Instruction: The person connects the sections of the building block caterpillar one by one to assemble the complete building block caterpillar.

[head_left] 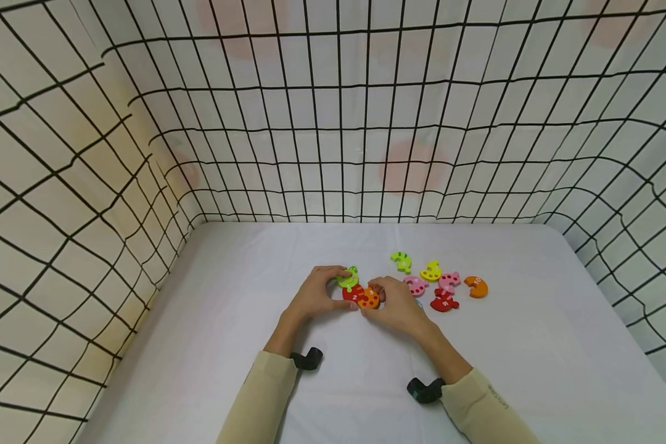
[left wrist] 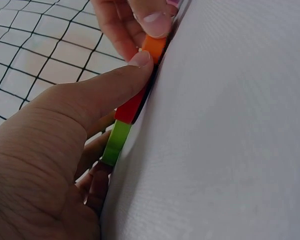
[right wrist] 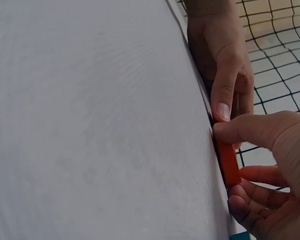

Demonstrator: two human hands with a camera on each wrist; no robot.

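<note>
A light-green puzzle piece with a face point(head_left: 348, 282), a red piece numbered 2 point(head_left: 353, 295) and an orange piece with red dots point(head_left: 370, 300) lie joined edge to edge on the white tabletop. My left hand point(head_left: 315, 297) grips the green and red ones, its thumb along the red side point(left wrist: 131, 106) and its fingers behind the green side point(left wrist: 117, 143). From the right, my right hand point(head_left: 398, 305) pinches the orange piece point(right wrist: 229, 161) between thumb and fingers. Both thumbs almost meet at the red-orange joint.
Right of my right hand lie loose pieces: green point(head_left: 402, 262), yellow point(head_left: 431, 271), two pink point(head_left: 415, 285), red point(head_left: 444, 302) and orange numbered 10 point(head_left: 476, 287). A blue bit point(head_left: 419, 303) peeks out beside the hand. Black wire mesh point(head_left: 338, 129) encloses the table's back and sides.
</note>
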